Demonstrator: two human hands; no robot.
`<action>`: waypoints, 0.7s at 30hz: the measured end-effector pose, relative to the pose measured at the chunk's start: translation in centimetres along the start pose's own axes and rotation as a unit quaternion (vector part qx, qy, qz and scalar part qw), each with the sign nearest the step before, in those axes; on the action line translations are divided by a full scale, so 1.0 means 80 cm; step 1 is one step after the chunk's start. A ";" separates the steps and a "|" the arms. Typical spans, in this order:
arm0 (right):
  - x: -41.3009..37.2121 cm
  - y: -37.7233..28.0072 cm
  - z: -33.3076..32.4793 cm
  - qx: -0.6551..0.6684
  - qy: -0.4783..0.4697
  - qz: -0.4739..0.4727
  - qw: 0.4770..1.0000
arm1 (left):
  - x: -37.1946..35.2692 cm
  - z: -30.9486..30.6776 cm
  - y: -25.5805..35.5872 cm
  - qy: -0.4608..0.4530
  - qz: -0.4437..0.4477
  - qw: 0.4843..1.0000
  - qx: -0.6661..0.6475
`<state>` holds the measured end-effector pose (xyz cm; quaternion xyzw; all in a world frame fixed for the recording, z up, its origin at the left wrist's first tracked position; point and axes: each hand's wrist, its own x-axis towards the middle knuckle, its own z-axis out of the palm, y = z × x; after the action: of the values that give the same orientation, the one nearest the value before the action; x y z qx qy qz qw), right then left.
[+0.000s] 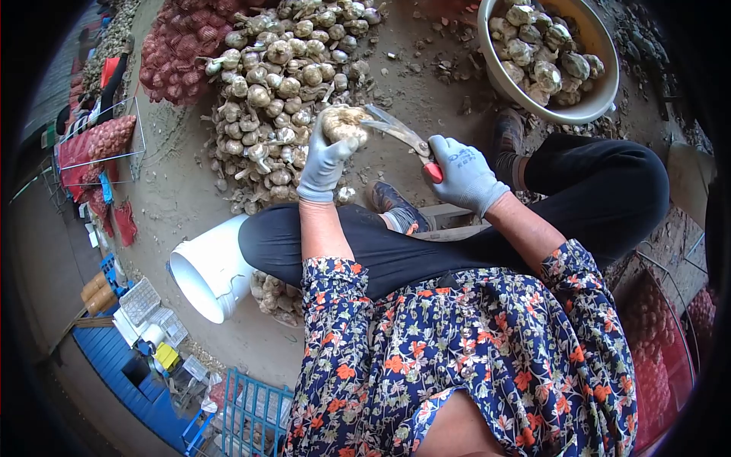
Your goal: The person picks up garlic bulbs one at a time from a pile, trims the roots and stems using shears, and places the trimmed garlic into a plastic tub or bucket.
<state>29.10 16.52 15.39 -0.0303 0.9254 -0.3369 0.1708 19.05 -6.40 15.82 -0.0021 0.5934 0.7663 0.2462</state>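
My left hand (327, 164), in a grey-white glove, is closed around a garlic bulb (344, 124) with its root side showing. Gloved too, my right hand (462, 172) grips red-handled shears (412, 140). The metal blades reach left and touch or nearly touch the edge of the bulb; the exact contact is unclear. Behind my left hand lies a large heap of garlic bulbs (282, 84) on the ground. A cream basin (550, 114) holding several bulbs stands beyond my right hand.
Red mesh sacks (177, 53) lie beside the heap. A white bucket (212, 268) lies tipped by my knee. Loose peelings (449, 65) cover the ground near the basin. Crates (255, 411) and a wire frame with a red sack (99, 148) stand at the left.
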 end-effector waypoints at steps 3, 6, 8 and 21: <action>0.009 -0.008 -0.009 -0.053 -0.028 -0.033 0.998 | 0.000 -0.001 0.002 -0.071 -0.040 0.996 0.046; 0.013 0.000 -0.006 -0.091 -0.011 -0.070 0.993 | -0.005 0.007 0.006 -0.074 -0.070 0.994 0.044; 0.013 -0.001 -0.003 -0.083 -0.023 -0.067 0.994 | -0.005 0.008 0.004 -0.059 -0.081 0.994 0.046; 0.016 -0.016 -0.003 -0.041 -0.023 -0.033 0.998 | 0.003 0.001 -0.001 -0.074 -0.086 0.994 0.002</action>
<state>27.75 15.42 15.98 -0.0758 0.9330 -0.3031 0.1788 18.86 -6.26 15.72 0.0043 0.5728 0.7393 0.3540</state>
